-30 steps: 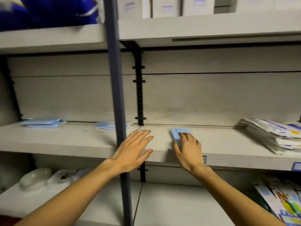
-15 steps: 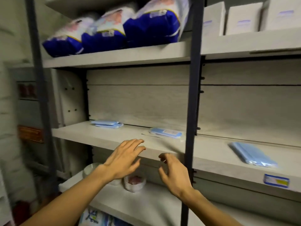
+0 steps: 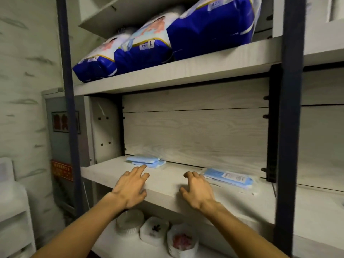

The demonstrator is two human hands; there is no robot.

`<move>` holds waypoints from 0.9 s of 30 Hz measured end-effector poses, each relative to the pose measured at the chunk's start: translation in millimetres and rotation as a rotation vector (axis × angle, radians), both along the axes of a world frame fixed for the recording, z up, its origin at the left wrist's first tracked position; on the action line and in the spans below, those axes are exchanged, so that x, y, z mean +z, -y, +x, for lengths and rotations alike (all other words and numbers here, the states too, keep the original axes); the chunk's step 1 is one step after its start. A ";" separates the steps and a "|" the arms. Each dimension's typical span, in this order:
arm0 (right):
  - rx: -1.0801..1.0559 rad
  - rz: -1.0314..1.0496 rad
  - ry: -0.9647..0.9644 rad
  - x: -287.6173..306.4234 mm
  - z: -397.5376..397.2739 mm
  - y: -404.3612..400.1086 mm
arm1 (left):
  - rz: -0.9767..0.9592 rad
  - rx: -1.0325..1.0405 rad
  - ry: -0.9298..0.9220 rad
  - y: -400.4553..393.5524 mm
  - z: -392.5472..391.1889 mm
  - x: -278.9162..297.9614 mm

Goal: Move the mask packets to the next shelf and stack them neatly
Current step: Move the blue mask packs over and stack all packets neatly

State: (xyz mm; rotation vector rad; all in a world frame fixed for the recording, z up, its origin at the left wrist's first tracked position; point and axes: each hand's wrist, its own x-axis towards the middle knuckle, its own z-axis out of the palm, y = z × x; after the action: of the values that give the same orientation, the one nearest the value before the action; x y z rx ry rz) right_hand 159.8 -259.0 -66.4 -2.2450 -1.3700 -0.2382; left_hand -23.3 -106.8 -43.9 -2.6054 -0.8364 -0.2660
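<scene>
**Blue mask packets lie flat on the shelf**

Three big blue bags [image 3: 163, 41] sit up top; one says "L". On the grey shelf [image 3: 167, 185], a small stack of mask packets [image 3: 145, 161] lies sideways at the back. A labelled mask packet [image 3: 229, 178] slants right. The left hand [image 3: 130, 185] and right hand [image 3: 197, 190] hover, fingers spread, holding nothing.

Three blue diaper packs [image 3: 163, 41] on the shelf above, dark upright post [image 3: 287, 127] right of them, three wrapped bowls [image 3: 156, 228] far below
</scene>
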 end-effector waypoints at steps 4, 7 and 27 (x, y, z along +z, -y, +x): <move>-0.018 -0.069 0.033 4.3 24.1 -42.1 | -0.008 0.074 0.007 -49.4 26.9 16.2; -0.020 -0.102 0.036 2.7 36.9 -70.1 | -0.025 0.096 0.026 -80.3 51.7 19.5; 0.013 -0.251 -0.003 -7.8 37.3 -254.7 | -0.110 0.089 -0.014 -247.1 105.4 -17.4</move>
State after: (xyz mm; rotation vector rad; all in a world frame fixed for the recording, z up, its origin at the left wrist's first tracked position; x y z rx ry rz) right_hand 197.1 -4.3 -74.2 -2.4352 -1.4831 -0.0600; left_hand 82.0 140.3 -61.3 -2.6588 -0.9847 -0.1819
